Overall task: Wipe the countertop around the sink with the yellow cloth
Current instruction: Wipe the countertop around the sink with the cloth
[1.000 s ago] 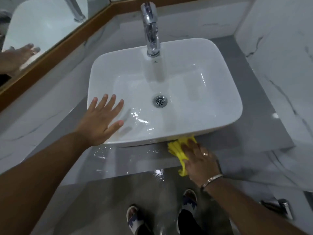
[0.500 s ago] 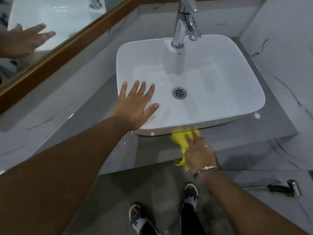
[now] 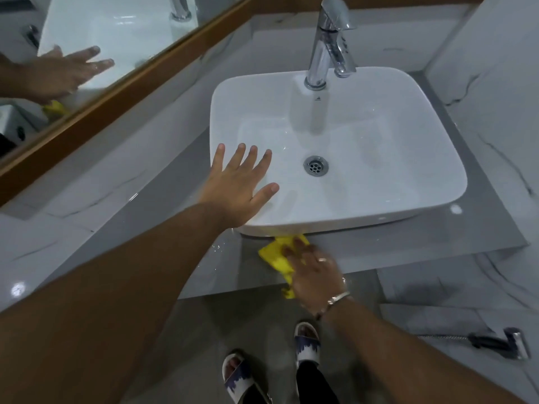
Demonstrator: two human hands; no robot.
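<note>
A white rectangular sink [image 3: 431, 158] stands on a grey glossy countertop [image 3: 163, 223]. The yellow cloth [image 3: 275, 255] lies bunched on the counter's front strip, just below the sink's front rim, with one end hanging over the counter edge. My right hand [image 3: 316, 272] presses flat on the cloth and covers its right part. My left hand [image 3: 237, 189] rests with fingers spread on the sink's front left rim, holding nothing.
A chrome tap [image 3: 328, 45] rises at the back of the sink. A wood-framed mirror [image 3: 87, 53] runs along the left wall. Marble wall tiles [image 3: 495, 68] close the right side. A spray hose head [image 3: 498, 342] hangs low right. Water drops lie on the counter near the sink's left corner.
My right hand has slid the cloth leftward along the front strip of the counter under the sink rim. My left hand keeps its place on the sink's left rim.
</note>
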